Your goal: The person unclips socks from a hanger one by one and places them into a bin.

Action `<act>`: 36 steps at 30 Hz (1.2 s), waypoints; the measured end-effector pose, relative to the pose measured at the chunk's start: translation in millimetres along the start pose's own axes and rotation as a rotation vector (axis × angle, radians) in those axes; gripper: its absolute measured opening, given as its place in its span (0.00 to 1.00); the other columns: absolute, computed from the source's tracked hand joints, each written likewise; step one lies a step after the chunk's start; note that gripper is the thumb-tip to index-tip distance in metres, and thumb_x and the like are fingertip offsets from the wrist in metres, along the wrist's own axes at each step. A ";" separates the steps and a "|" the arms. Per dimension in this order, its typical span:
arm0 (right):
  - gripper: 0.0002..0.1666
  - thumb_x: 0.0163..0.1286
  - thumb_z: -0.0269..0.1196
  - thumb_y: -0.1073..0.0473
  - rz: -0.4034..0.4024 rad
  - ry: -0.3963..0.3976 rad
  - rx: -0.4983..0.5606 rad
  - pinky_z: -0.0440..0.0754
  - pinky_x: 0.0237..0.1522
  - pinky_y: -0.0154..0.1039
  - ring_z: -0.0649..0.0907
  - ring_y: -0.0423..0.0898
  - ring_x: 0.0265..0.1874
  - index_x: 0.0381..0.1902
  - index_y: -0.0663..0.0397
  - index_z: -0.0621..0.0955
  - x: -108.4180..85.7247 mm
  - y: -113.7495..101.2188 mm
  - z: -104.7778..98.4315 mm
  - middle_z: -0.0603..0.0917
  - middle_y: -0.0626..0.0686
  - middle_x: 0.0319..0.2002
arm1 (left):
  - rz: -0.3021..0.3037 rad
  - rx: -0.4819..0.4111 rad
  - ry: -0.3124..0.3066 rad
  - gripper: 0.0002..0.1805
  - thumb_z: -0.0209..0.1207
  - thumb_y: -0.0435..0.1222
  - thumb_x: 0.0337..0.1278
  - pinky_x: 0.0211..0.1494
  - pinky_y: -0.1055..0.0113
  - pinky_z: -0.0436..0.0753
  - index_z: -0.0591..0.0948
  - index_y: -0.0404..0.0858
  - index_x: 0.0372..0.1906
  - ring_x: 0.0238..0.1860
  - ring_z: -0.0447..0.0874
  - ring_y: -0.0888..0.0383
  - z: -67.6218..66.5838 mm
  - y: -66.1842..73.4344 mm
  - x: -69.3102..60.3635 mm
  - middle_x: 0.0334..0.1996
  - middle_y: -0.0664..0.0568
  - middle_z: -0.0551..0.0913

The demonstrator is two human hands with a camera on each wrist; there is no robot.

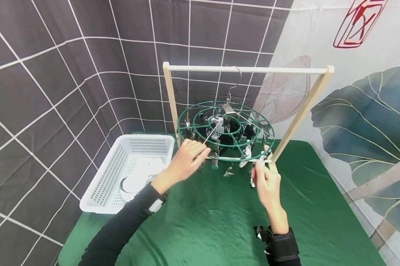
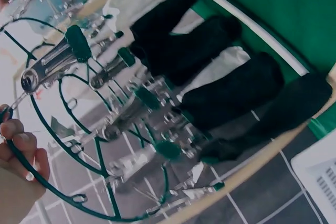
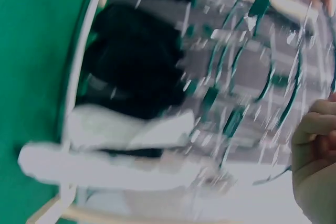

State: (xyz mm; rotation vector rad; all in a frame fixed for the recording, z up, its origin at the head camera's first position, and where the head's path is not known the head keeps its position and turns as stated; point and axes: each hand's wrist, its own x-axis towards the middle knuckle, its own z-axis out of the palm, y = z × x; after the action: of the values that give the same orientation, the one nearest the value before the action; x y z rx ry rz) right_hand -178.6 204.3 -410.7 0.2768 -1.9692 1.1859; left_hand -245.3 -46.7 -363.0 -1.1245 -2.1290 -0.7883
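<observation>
I see left hand point(image 1: 184, 159) gripping the green ring hanger point(image 1: 225, 133) at its near-left rim, right hand point(image 1: 268, 183) its near-right. Hanger hooked over pale rail point(image 1: 200, 68); white basket point(image 1: 146, 138) left.

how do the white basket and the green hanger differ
The basket is white and rectangular, while the hanger is green and made of round rings. The basket rests on the green surface; the hanger hangs from the bar. Both hold something white.
</observation>
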 end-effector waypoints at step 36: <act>0.07 0.62 0.65 0.59 0.208 -0.088 -0.221 0.61 0.25 0.29 0.67 0.36 0.17 0.32 0.56 0.77 11.6 34.5 -10.8 0.68 0.47 0.18 | 0.046 -0.027 0.217 0.09 0.50 0.31 0.64 0.71 0.53 0.57 0.79 0.31 0.42 0.57 0.73 0.48 6.1 -9.3 1.6 0.47 0.41 0.79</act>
State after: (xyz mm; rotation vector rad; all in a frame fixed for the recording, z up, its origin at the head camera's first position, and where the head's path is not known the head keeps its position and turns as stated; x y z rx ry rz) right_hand -199.4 234.0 -421.8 0.0104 -2.2278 1.0852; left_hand -255.3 -45.8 -367.8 -1.0471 -1.9120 -0.8785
